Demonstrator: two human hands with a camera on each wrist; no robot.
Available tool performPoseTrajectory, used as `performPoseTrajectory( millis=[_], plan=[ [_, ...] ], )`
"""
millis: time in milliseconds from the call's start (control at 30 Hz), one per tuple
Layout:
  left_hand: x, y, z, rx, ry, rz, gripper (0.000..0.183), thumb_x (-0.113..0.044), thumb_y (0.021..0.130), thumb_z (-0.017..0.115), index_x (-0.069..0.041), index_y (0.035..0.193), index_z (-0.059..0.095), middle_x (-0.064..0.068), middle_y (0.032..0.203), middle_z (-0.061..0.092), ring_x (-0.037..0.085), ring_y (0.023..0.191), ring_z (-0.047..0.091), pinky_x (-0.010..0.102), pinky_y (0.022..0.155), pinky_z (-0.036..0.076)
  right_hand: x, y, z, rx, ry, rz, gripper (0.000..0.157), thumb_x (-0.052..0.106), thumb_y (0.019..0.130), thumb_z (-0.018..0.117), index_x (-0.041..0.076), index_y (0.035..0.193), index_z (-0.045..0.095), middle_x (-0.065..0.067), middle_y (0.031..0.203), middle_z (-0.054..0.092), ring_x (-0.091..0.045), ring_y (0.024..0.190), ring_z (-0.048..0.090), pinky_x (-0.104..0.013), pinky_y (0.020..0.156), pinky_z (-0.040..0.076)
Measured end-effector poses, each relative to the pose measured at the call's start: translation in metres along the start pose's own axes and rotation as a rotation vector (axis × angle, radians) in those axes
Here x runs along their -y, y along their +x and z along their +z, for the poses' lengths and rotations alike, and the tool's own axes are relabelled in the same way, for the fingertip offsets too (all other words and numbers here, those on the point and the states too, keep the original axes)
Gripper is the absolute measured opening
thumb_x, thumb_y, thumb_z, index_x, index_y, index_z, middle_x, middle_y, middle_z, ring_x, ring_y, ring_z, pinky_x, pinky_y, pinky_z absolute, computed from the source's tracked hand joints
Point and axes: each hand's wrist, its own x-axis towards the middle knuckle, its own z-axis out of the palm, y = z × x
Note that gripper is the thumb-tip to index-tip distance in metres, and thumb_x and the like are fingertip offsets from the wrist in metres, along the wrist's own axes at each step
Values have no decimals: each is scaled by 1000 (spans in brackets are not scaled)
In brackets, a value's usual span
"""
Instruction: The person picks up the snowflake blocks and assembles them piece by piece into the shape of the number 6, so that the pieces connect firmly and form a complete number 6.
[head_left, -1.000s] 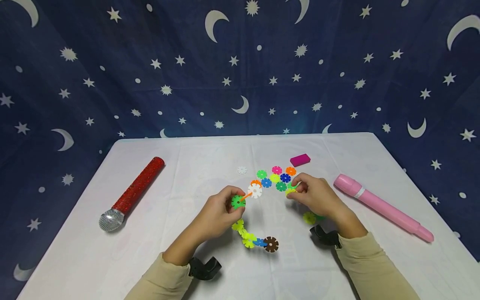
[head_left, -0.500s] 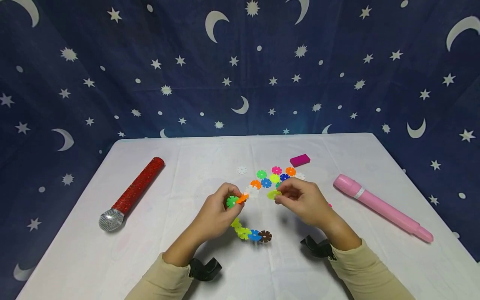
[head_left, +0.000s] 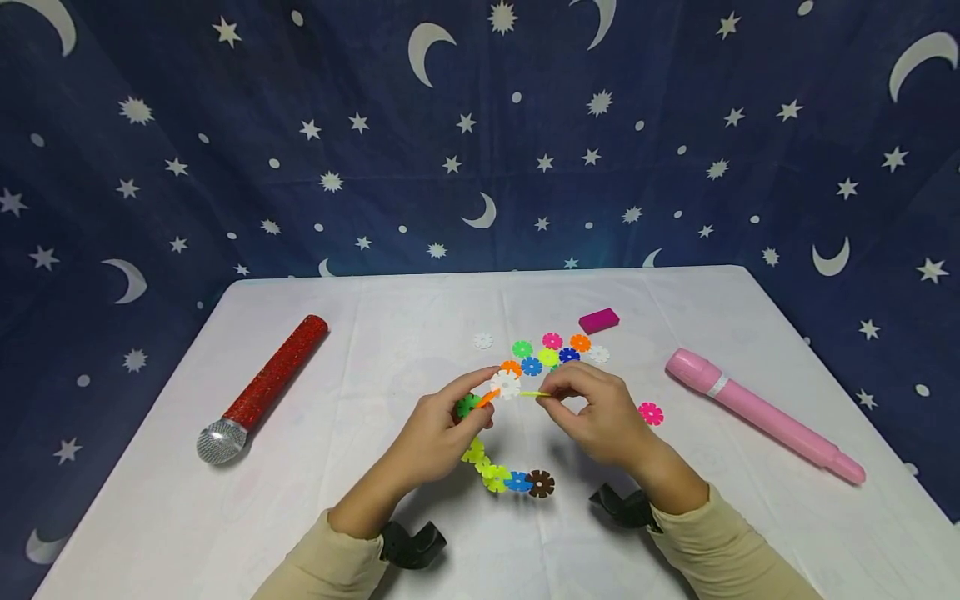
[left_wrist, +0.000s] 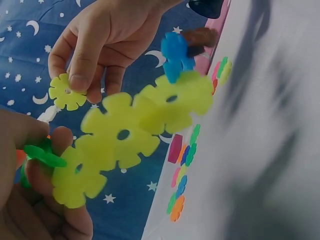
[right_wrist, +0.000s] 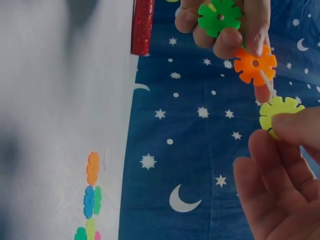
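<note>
My left hand (head_left: 435,429) grips a chain of interlocked flower-shaped plastic discs near its upper end. By its fingertips are a green disc (right_wrist: 219,17), an orange disc (right_wrist: 255,64) and a white disc (head_left: 506,384). Below the hand, yellow discs (left_wrist: 122,132), a blue disc (head_left: 517,482) and a brown disc (head_left: 541,483) hang in a curve. Between thumb and fingers, my right hand (head_left: 603,412) pinches a single yellow disc (right_wrist: 277,111). In the head view this disc is edge-on, its left tip right at the white disc's edge.
Loose discs (head_left: 532,366) of several colours lie behind the hands, with a magenta block (head_left: 599,321) beyond. A pink disc (head_left: 651,413) lies right of my right hand. A red glittery microphone (head_left: 262,392) is at left, a pink marker-shaped tube (head_left: 765,415) at right.
My right hand has carried the yellow disc left from the loose discs to the white disc. The left hand stays nearly in place while the chain's upper end turns. The pink disc is uncovered.
</note>
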Motion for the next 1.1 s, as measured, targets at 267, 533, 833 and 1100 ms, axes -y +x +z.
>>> performPoseTrajectory(
  millis=[267, 533, 833, 1100],
  plan=[
    [-3, 0, 1, -12, -10, -23, 45, -10, 97, 64, -14, 141, 57, -2, 76, 69, 10, 61, 58, 26, 56, 46, -1, 0, 2, -24, -12, -35, 19, -8, 81, 76, 6, 92, 68, -7, 88, 67, -15, 79, 65, -16, 78, 53],
    [-3, -1, 2, 8, 29, -44, 45, -12, 97, 64, -14, 142, 58, -4, 73, 67, 9, 53, 49, 25, 53, 42, 0, -1, 6, -22, -69, -25, 26, -12, 75, 78, 6, 91, 68, -3, 87, 67, -14, 78, 65, -25, 71, 57],
    [-3, -1, 4, -111, 274, 88, 39, -18, 94, 71, -11, 133, 66, 5, 116, 66, 21, 105, 61, 40, 86, 52, 2, -3, 15, -37, -90, -71, 26, -11, 72, 80, 5, 90, 67, -2, 87, 66, -15, 77, 65, -23, 72, 56],
    [-1, -1, 4, -133, 218, 226, 47, -6, 86, 78, -1, 132, 65, 9, 107, 73, 19, 93, 69, 37, 80, 57, 2, -3, 19, -61, -128, -94, 27, -8, 71, 82, 5, 90, 69, 0, 84, 65, -15, 77, 66, -21, 71, 55]
  ],
)
